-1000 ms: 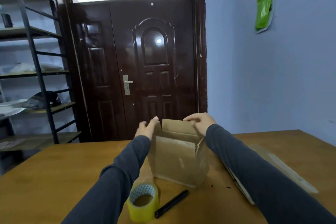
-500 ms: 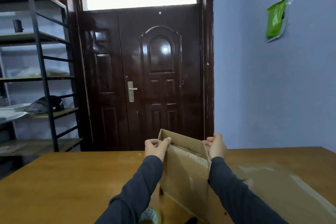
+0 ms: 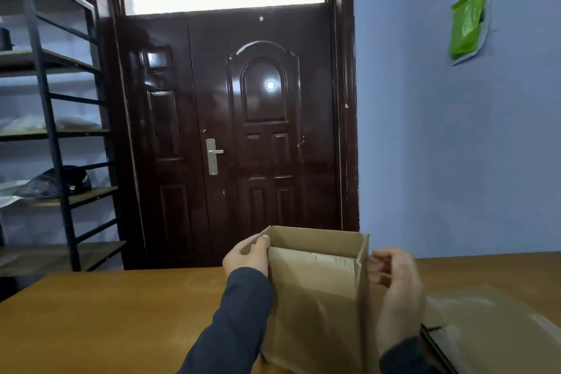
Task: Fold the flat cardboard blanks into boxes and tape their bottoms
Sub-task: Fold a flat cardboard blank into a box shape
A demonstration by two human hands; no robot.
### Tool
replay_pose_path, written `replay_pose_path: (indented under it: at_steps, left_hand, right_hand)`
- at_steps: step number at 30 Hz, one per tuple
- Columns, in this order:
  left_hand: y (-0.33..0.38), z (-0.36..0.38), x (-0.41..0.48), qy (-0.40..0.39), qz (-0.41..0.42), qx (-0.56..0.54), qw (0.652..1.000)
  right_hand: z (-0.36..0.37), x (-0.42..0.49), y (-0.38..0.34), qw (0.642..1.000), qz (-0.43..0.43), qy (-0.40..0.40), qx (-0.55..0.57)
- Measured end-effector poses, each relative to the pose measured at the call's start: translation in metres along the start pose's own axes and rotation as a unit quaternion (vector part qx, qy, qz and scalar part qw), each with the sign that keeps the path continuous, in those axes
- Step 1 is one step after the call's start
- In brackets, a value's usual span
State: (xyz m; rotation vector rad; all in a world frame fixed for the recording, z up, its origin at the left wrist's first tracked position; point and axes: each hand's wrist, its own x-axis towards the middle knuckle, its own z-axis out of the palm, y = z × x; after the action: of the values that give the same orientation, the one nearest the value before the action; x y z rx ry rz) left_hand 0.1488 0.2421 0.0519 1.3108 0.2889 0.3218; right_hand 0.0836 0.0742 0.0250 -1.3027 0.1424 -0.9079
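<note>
A brown cardboard box (image 3: 315,313) stands upright on the wooden table (image 3: 121,313), squared into a tube with its top open. My left hand (image 3: 249,255) grips the box's upper left corner, thumb hooked over the rim. Just off the box's right side hovers my right hand (image 3: 397,288), blurred, its fingers loosely bent toward the wall; contact cannot be made out. More flat cardboard blanks (image 3: 485,322) lie on the table at the right. The tape roll is out of view.
A dark double door (image 3: 243,130) fills the wall behind the table. A metal shelf rack (image 3: 51,130) with odds and ends stands at the left. A green packet (image 3: 467,24) hangs on the blue wall at the right.
The box has been opened from a skewed, half-flat shape into a square tube. My right hand has come off the top edge and moved out to the box's right side. The camera tilted up, hiding the tape roll.
</note>
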Motion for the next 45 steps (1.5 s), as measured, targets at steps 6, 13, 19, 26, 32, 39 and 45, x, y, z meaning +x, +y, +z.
replay_pose_path:
  at_steps: [6,13,19,26,32,39,45]
  left_hand:
    - [0.005,-0.001,0.010,-0.051,0.022,-0.022,0.998]
    - [-0.013,-0.006,-0.001,-0.168,0.082,0.003,0.982]
    - [-0.038,-0.008,0.004,-0.195,0.153,0.129,0.960]
    - [-0.044,-0.018,0.008,-0.142,0.221,0.161,0.951]
    - [-0.043,-0.023,0.012,-0.163,0.228,0.142,0.949]
    - [-0.045,-0.025,0.016,-0.185,0.233,0.154,0.942]
    - [-0.053,-0.021,0.019,-0.201,0.171,0.090,0.960]
  right_hand:
    - [0.022,0.006,-0.001,0.979,-0.095,-0.159,-0.086]
    - [0.017,0.026,0.031,0.981,0.033,-0.182,-0.055]
    - [-0.007,0.035,0.047,0.963,0.118,-0.236,-0.051]
    - [-0.006,0.034,0.052,0.963,0.071,-0.239,-0.102]
    - [-0.008,0.042,0.054,0.967,0.025,-0.241,-0.084]
    - [-0.011,0.051,0.057,0.954,0.032,-0.276,-0.116]
    - [-0.007,0.039,0.061,0.955,0.094,-0.271,-0.070]
